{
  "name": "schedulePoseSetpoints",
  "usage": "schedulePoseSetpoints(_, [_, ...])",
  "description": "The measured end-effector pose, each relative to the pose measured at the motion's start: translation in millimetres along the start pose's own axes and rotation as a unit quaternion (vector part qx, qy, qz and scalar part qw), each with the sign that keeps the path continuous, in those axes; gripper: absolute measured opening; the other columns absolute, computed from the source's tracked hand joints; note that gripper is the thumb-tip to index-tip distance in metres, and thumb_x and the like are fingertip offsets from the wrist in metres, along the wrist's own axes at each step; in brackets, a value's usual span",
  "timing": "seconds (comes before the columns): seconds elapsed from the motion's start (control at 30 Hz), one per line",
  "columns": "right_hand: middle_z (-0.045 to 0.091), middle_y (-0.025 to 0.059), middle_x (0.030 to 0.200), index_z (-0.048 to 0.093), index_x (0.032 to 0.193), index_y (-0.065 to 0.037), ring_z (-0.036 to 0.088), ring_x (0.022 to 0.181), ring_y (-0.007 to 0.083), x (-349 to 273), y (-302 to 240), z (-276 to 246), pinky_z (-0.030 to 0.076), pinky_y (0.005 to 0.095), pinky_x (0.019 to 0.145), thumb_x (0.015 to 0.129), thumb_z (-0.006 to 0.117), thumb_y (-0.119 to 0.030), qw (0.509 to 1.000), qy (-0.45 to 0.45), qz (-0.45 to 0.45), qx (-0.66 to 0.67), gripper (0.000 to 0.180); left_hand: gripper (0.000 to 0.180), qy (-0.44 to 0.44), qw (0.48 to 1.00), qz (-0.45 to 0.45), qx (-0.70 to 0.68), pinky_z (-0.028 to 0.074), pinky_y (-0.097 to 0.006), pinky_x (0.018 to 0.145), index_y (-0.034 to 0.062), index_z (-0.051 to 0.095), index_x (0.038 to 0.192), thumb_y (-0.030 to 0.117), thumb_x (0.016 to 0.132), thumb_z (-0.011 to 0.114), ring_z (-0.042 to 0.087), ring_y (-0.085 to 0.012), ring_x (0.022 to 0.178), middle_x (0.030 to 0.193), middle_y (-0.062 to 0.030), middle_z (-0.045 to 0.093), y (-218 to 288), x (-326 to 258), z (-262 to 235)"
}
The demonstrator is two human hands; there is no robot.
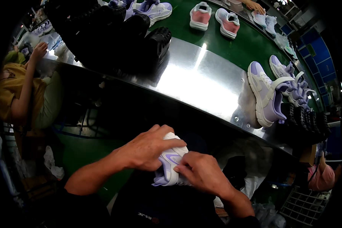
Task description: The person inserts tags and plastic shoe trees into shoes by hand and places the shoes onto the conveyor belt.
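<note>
Over my lap I hold a white and lavender sneaker [173, 157], its heel opening toward me. My left hand [150, 147] is wrapped over its toe and left side, the thumb lying across the top. On the other side, my right hand [203, 171] pinches at the sneaker's strap area with thumb and bent fingers; the exact spot is partly covered by the fingers. A similar lavender sneaker with a white strap [266, 95] lies on the metal table edge [211, 81] ahead to the right.
Black shoes [156, 45] crowd the table's left part. Beyond the metal edge, a green belt [178, 32] carries white and pink sneakers [200, 17]. More lavender sneakers [288, 76] and black soles [305, 119] stand at right. A seated person in yellow [19, 91] is at left; another person's hand [255, 6] reaches in at far right.
</note>
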State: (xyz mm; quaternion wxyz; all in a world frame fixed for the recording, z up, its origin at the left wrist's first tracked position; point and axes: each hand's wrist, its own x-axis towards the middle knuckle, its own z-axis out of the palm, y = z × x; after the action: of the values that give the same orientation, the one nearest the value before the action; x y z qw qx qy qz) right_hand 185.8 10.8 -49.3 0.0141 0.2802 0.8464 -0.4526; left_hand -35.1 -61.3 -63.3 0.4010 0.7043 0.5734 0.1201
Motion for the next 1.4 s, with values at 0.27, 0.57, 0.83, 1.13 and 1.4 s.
schedulePoseSetpoints(0.27, [0.064,0.0133,0.103,0.070,0.104,-0.002,0.062,0.090,0.0286,-36.4,1.8,-2.7,0.052,0.0370,0.073,0.074,0.086,-0.013,0.932,0.334,-0.134,-0.037,0.036,0.070,0.183,0.931,-0.217,-0.229,0.047,-0.039,0.106,0.0045,0.049,0.146,0.013,0.081,0.073,0.060,-0.0344,0.126,0.140,-0.0206,0.057,17.8,-28.0,9.3])
schedulePoseSetpoints(0.57, [0.064,0.0201,0.119,0.061,0.127,0.001,0.065,0.107,0.0357,69.8,33.4,-43.5,0.055,0.0383,0.088,0.083,0.071,0.002,0.858,0.477,-0.181,-0.059,0.045,0.061,0.223,0.940,-0.181,-0.182,0.053,-0.045,0.088,-0.0003,0.058,0.131,0.048,0.093,0.061,0.070,-0.0400,0.098,0.101,-0.0275,0.072,41.7,51.9,-28.5])
schedulePoseSetpoints(0.83, [0.061,0.0129,0.090,0.062,0.100,0.001,0.062,0.069,0.0224,97.7,32.6,-53.1,0.049,0.0359,0.056,0.085,0.076,-0.005,0.841,0.536,-0.074,0.001,0.022,0.020,0.550,0.814,0.054,0.179,0.049,-0.045,0.070,0.0066,0.070,0.098,0.003,0.079,0.070,0.060,-0.0334,0.082,0.085,-0.0128,0.059,50.9,109.7,-52.2])
schedulePoseSetpoints(1.13, [0.067,0.0172,0.111,0.062,0.119,0.002,0.065,0.099,0.0278,16.9,78.6,-135.9,0.054,0.0380,0.081,0.086,0.076,-0.010,0.689,0.701,-0.018,-0.184,0.038,0.025,0.517,0.838,0.072,0.156,0.052,-0.043,0.078,-0.0002,0.064,0.106,0.003,0.083,0.073,0.064,-0.0350,0.091,0.095,-0.0185,0.063,67.4,75.1,-65.9])
schedulePoseSetpoints(1.4, [0.066,0.0219,0.106,0.056,0.122,0.006,0.070,0.084,0.0276,15.6,119.0,-161.5,0.059,0.0384,0.060,0.079,0.076,-0.023,0.849,0.420,0.224,0.228,0.056,0.048,0.379,0.925,0.004,-0.018,0.051,-0.048,0.091,-0.0047,0.060,0.123,0.031,0.092,0.069,0.065,-0.0452,0.104,0.110,-0.0296,0.068,103.1,199.1,-3.2])
